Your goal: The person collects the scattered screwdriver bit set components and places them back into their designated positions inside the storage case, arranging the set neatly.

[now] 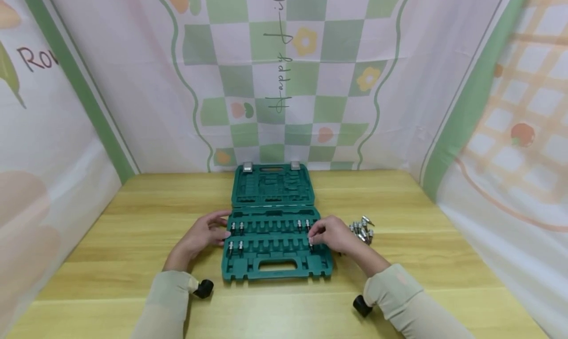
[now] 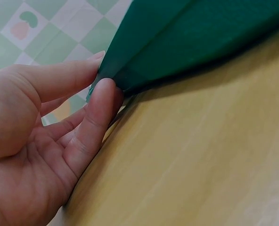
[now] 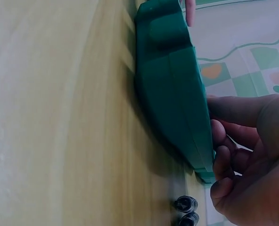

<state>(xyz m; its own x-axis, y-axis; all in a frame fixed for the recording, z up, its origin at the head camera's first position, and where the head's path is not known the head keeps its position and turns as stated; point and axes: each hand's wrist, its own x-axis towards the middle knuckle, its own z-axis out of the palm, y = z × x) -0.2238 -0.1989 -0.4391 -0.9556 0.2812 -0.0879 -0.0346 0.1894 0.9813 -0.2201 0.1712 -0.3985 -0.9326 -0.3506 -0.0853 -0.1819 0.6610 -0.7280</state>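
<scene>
A green plastic tool case (image 1: 277, 274) lies unfolded on the table, its lid (image 1: 272, 181) leaning back. My left hand (image 1: 205, 236) holds the case's left edge, thumb at the rim; in the left wrist view, fingertips (image 2: 104, 89) press against the outer wall. Over the right end of the case, my right hand (image 1: 333, 235) pinches a small bit socket (image 1: 311, 246) at a slot of the front row. In the right wrist view its fingers (image 3: 219, 134) are curled and the case wall hides the socket. Several silver-and-black bit sockets (image 1: 241, 248) stand in slots at both ends.
A loose pile of bit sockets (image 1: 363, 229) lies on the table right of the case, beside my right wrist. Two silver latches (image 1: 247, 167) sit on the lid's far edge. Printed cloth (image 1: 310, 83) hangs behind the wooden table (image 1: 275, 309) and at both sides.
</scene>
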